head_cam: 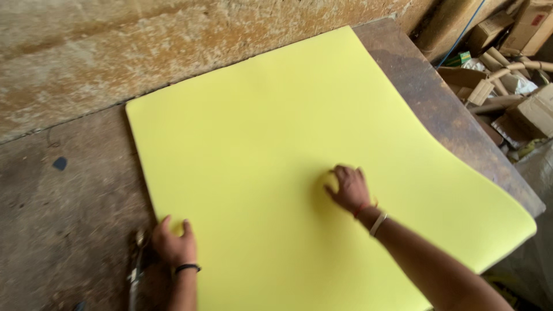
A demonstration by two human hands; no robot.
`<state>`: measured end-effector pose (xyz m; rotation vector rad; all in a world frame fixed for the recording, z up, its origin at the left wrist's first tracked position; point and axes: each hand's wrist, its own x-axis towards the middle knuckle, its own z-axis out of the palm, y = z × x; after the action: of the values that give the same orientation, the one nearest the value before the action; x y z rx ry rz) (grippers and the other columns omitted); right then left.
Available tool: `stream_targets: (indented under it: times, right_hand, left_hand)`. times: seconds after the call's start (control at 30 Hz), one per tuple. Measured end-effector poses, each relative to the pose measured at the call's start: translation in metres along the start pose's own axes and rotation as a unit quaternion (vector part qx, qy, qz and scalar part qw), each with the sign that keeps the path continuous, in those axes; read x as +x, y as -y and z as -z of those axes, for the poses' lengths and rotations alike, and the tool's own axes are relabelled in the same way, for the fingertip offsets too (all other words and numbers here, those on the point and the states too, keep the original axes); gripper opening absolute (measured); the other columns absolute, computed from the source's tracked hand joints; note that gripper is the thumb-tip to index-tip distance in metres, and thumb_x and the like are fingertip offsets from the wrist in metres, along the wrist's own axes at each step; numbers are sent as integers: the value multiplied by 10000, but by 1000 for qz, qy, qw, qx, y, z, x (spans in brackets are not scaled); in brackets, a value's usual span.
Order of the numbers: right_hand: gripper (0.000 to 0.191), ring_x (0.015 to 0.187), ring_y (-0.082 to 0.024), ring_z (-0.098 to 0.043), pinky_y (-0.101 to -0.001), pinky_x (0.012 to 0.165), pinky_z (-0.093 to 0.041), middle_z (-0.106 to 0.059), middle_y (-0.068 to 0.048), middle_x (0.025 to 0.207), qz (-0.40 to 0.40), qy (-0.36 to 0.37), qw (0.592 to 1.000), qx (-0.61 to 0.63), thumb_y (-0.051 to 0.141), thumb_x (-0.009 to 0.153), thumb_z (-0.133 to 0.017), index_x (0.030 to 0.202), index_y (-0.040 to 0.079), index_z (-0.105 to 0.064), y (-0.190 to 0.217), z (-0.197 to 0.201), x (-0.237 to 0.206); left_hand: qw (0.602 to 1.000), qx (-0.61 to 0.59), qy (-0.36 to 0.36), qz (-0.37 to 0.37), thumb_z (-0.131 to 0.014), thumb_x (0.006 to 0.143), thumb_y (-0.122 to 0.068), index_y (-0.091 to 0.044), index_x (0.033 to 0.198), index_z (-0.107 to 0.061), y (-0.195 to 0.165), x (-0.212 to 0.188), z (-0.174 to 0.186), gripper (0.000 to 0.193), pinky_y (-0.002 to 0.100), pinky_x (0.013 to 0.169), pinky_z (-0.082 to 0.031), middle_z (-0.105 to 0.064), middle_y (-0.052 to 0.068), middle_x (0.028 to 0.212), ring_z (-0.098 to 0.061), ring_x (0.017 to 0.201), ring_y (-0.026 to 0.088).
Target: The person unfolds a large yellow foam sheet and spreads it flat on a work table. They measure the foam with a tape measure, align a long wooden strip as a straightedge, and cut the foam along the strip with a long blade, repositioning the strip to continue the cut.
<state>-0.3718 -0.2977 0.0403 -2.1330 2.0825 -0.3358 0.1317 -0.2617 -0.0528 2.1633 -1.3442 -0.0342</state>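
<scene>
We press our right hand [347, 188] down on the middle of a large yellow foam sheet [276, 144], fingers curled loosely against it, the grip closed on nothing. A red thread and a pale bangle [378, 224] sit at that wrist. Our left hand [173, 242] rests at the sheet's near left edge, fingertips on the yellow, thumb side over the bare wood; whether it pinches the edge or only presses on it, we cannot tell. A dark band [187, 268] circles that wrist. Just left of this hand lies a metal tool [137, 266], blurred, perhaps scissors.

The sheet lies flat across a worn dark wooden surface [63, 213], its far edge close along a rough plastered wall [144, 52]. Its right corner runs past the surface's edge and curls downward there.

Beyond the surface on the right, cardboard boxes [533, 112] are heaped together with cardboard tubes [512, 69] and scraps; what the boxes contain we cannot see. A blue cable [461, 34] runs down toward that heap.
</scene>
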Motion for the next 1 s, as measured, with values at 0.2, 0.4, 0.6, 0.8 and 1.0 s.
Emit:
stream_targets:
  times: [0.2,0.4,0.6,0.8,1.0]
  right_hand:
    - [505,1196,-315,-632,-484,1086,-435,-721,-125,1256,-134,-90,985,-60,468,921,-747,1300,138,-699,-214,18,197]
    - [564,1223,-353,-571,-504,1067,-373,-695,-145,1241,-288,-50,956,4,487,934,-722,1358,124,-636,-298,25,277]
    - [319,960,-302,-725,-416,903,-553,-767,-109,1062,-329,-80,932,131,430,885,-805,1065,167,-806,-305,36,286]
    - [267,932,-261,-741,-393,880,-568,-775,-105,1049,-309,-144,923,179,370,933,-812,1077,145,-801,-316,49,285]
    - [241,960,-292,-712,-424,900,-541,-762,-118,1071,-342,-80,927,130,368,937,-818,1065,164,-811,-334,13,290]
  left_hand:
    - [996,11,-70,59,-821,957,-316,-102,1247,-655,3,11,-24,396,488,1100,-489,-636,181,1320,-579,1269,358]
    - [983,58,-8,175,-784,963,-255,-67,1283,-661,-13,12,-22,391,584,998,-434,-545,223,1379,-529,1252,425]
    - [986,18,-44,163,-739,1000,-110,-69,1322,-648,-28,10,-10,337,512,1123,-465,-590,197,1381,-567,1319,371]
    - [962,-92,-68,248,-677,1055,-91,-60,1398,-577,-35,20,-9,359,454,1051,-537,-658,207,1357,-649,1224,333]
    - [986,-4,-33,164,-721,1001,-188,-69,1328,-656,-23,31,-13,354,467,1038,-514,-660,208,1363,-632,1232,381]
